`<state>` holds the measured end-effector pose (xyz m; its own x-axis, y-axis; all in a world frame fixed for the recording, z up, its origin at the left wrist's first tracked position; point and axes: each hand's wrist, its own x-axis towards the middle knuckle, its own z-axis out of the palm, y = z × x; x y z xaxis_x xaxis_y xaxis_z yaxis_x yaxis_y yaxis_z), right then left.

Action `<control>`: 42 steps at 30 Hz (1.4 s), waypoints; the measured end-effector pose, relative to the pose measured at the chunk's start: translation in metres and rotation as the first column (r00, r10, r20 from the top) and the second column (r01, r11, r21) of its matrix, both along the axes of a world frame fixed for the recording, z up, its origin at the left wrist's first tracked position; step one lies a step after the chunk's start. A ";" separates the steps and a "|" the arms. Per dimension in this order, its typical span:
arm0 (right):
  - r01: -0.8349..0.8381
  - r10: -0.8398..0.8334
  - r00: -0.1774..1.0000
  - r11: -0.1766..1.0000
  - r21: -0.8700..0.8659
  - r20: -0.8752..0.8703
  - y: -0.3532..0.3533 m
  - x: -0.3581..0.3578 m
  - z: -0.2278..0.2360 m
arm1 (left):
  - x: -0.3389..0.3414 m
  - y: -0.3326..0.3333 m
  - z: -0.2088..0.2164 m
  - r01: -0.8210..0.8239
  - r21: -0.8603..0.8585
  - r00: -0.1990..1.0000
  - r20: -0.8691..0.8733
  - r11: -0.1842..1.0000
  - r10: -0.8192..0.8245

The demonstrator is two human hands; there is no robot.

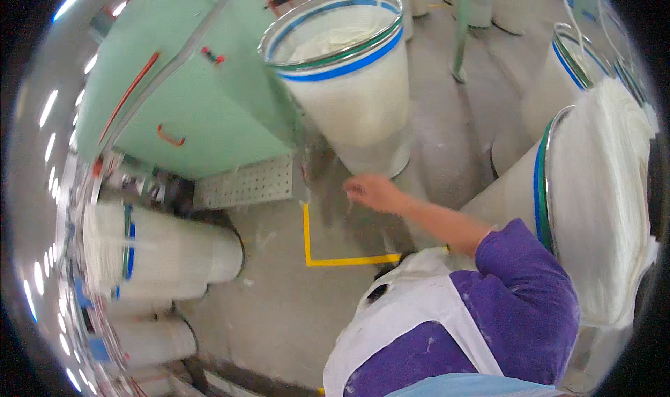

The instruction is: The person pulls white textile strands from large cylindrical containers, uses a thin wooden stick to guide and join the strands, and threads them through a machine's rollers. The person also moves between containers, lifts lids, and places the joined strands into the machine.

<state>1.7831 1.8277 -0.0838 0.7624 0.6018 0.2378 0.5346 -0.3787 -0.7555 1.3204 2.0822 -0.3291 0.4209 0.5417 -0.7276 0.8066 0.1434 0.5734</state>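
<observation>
1. The person's right grip (pixel 377 192) is reaching out over the floor, its fingers bending inward; I cannot tell whether it is pinching anything. The left grip is lying outside the view, so I cannot tell its state.
2. The white can (pixel 359 104) is standing on the floor just beyond the right grip, next to the green cabinet (pixel 209 121). Whether skin and can are touching is not showing clearly.
3. White fibre (pixel 331 44) is filling the can near its rim.
4. For markings, a blue band (pixel 349 65) is circling the can below a green one, and a yellow line (pixel 349 262) is forming a corner on the floor. Any small lettering is blurring past reading.
5. A red handle (pixel 167 139) is curving from the cabinet.
6. A larger-looking can (pixel 513 187) is standing at right, its fibre heap (pixel 600 208) bulging above the rim; another banded can (pixel 181 250) is standing at left.
</observation>
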 end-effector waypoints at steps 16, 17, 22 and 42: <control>0.616 -0.460 0.601 0.788 -0.013 0.654 -0.058 0.338 0.074 | 0.760 0.085 0.343 0.048 0.996 -0.008 -0.079 -0.079 -0.997; 0.587 -0.464 0.562 0.807 0.065 0.685 -0.058 0.342 0.072 | 0.778 0.081 0.346 -0.001 0.971 -0.125 -0.237 -0.238 -0.963; 0.525 -0.369 0.614 0.851 -0.012 0.697 -0.034 0.355 0.063 | 0.827 0.090 0.322 0.067 0.936 -0.446 -0.281 -0.345 -0.850; 0.962 -0.739 0.169 0.268 0.055 0.652 -0.037 0.372 0.045 | 1.117 -0.026 0.308 -0.049 0.989 -0.903 -0.103 -0.138 -0.418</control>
